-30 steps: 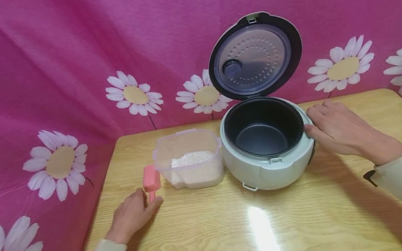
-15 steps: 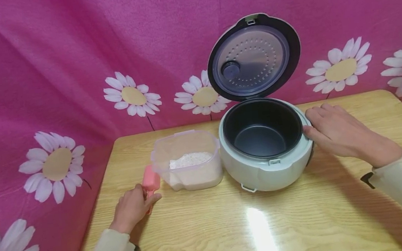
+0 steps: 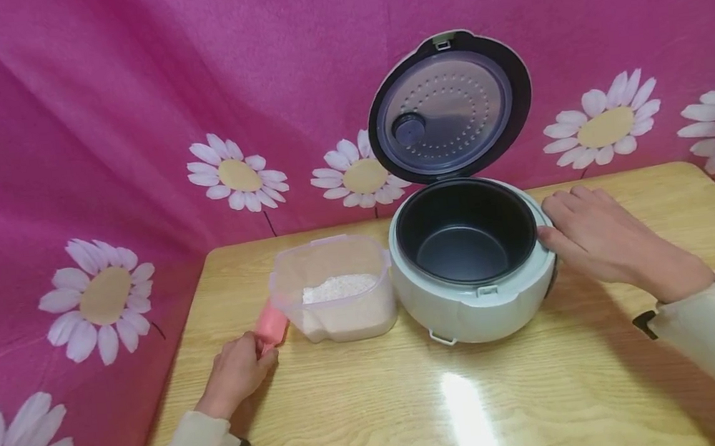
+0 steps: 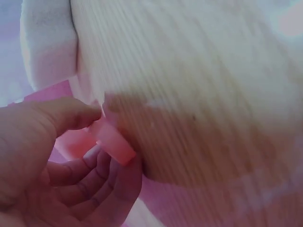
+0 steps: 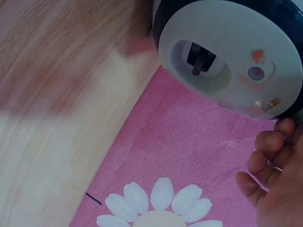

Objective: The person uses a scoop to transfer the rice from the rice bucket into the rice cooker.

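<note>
My left hand [image 3: 233, 375] pinches the handle of a pink scoop [image 3: 272, 324] between thumb and fingers. In the left wrist view the scoop's handle [image 4: 113, 144] shows between thumb and curled fingers. The scoop's head lies beside a clear plastic container [image 3: 367, 319] partly filled with white rice [image 3: 343, 286]. To the right stands a pale green rice cooker [image 3: 470, 316], lid [image 3: 444, 110] raised, with a dark inner pot [image 3: 463, 241]. My right hand [image 3: 605, 239] rests against the cooker's right rim, fingers loosely bent; in the right wrist view most fingers [image 5: 267, 142] are free of it.
The things stand on a wooden table [image 3: 363, 416] with a bright light reflection at its front. A pink cloth [image 3: 290, 57] with large daisies hangs behind and along the left side. The container stands close against the cooker's left side.
My left hand has closed around the scoop's handle, and the scoop has turned so its head tilts toward the container. The right hand stays at the cooker's rim.
</note>
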Motion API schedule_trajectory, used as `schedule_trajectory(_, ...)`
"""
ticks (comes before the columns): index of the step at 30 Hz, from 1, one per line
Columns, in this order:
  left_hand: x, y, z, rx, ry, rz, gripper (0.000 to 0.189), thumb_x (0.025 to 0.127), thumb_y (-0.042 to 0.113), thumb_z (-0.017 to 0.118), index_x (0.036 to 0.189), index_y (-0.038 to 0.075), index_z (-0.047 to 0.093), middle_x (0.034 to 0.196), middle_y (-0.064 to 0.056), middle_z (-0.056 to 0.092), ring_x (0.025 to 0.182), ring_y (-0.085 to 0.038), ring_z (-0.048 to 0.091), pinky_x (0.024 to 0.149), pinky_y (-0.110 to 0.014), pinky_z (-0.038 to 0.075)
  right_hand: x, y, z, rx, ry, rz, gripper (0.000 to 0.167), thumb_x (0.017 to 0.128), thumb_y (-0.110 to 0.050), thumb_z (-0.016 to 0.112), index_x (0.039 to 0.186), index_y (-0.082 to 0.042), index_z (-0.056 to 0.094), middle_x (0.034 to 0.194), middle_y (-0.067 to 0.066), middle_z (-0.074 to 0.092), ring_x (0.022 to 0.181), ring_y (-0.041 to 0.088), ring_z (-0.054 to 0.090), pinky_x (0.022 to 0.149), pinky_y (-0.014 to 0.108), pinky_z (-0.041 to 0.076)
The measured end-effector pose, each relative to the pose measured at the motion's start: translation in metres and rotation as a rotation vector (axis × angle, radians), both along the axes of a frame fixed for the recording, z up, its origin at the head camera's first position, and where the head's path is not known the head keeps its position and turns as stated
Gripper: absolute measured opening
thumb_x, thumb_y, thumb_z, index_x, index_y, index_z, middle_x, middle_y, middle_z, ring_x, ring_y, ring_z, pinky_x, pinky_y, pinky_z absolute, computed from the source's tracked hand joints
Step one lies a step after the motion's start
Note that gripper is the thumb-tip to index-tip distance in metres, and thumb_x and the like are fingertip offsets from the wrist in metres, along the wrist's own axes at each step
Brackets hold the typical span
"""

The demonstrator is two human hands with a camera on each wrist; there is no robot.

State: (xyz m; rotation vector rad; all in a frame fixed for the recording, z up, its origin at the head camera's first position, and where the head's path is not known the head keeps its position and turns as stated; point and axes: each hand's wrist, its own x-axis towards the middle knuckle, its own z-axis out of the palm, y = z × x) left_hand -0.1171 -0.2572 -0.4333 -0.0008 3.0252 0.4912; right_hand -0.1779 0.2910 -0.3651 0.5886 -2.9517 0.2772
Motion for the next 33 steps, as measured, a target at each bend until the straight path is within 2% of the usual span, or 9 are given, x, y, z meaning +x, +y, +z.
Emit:
schedule_trajectory(3,0.0,-0.002,-0.001,0.005,-0.013,0.025,0.017,0.089,0.019,0.066,0.082,0.006,0.056,0.071,-0.005,0.053,0.064,-0.02,0.049,0.057,-0.032,0.038,0.0,0.001,-0.002,-0.014,0.009,-0.008,0.021,0.097,-0.03,0.058,0.101,-0.01,0.055,0.086,0.006,0.051,0.098,0.028,0.049,0.085,0.047,0.036)
schedule_trajectory(10,0.002,-0.012,0.003,-0.032,0.03,0.039,0.02,0.092,0.015,0.058,0.075,0.01,0.048,0.068,-0.004,0.045,0.062,-0.02,0.043,0.055,-0.033,0.034,0.001,-0.004,-0.003,-0.029,0.032,-0.011,0.023,0.096,-0.031,0.058,0.103,-0.009,0.055,0.089,0.008,0.053,0.1,0.031,0.049,0.092,0.051,0.036)
schedule_trajectory(15,0.004,-0.014,0.006,-0.06,0.058,0.007,0.021,0.097,0.012,0.054,0.077,0.007,0.053,0.067,-0.007,0.05,0.061,-0.021,0.045,0.055,-0.038,0.039,0.002,-0.005,-0.003,-0.033,0.031,-0.019,0.024,0.096,-0.031,0.058,0.104,-0.008,0.055,0.092,0.009,0.054,0.102,0.032,0.048,0.095,0.052,0.035)
schedule_trajectory(22,0.004,-0.015,0.007,-0.05,0.092,0.027,0.018,0.101,0.012,0.051,0.09,-0.001,0.054,0.074,-0.013,0.055,0.064,-0.025,0.051,0.059,-0.045,0.045,0.002,-0.006,-0.004,-0.037,0.036,-0.021,0.026,0.096,-0.032,0.058,0.106,-0.008,0.055,0.094,0.01,0.055,0.103,0.033,0.048,0.096,0.054,0.035)
schedule_trajectory(28,0.003,-0.014,0.008,-0.013,0.128,0.045,0.021,0.103,0.016,0.047,0.089,0.002,0.053,0.075,-0.01,0.052,0.065,-0.024,0.048,0.059,-0.041,0.044,0.004,-0.004,-0.006,-0.034,0.074,-0.033,0.027,0.095,-0.031,0.058,0.106,-0.006,0.057,0.098,0.014,0.058,0.105,0.038,0.048,0.098,0.059,0.034)
schedule_trajectory(33,0.005,-0.017,0.015,-0.044,0.169,0.057,0.028,0.106,0.021,0.047,0.084,0.003,0.052,0.072,-0.011,0.053,0.062,-0.027,0.052,0.057,-0.043,0.043,0.004,-0.004,-0.006,-0.049,0.088,-0.033,0.025,0.095,-0.03,0.058,0.104,-0.007,0.057,0.095,0.012,0.057,0.102,0.036,0.048,0.096,0.057,0.035)
